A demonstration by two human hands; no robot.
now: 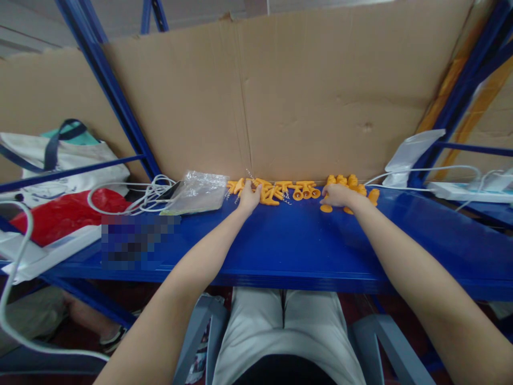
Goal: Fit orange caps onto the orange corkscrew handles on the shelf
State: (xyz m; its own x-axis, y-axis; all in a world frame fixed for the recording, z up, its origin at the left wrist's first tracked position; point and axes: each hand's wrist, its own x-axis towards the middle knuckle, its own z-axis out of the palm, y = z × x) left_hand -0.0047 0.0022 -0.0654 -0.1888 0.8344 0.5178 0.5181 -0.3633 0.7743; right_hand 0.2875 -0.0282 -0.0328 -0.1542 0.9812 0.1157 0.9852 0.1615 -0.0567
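Hands: two. Left hand [248, 198] fingering orange T-pieces [280, 190]; right hand [336, 195] cupped over orange pegs [355, 184]; exact counts unclear.

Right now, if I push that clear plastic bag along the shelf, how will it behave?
The clear plastic bag looks thin and crinkled, so it would probably crumple rather than slide stiffly. It seems light and lies flat, so rolling is unlikely. It might snag the white cables beside it.
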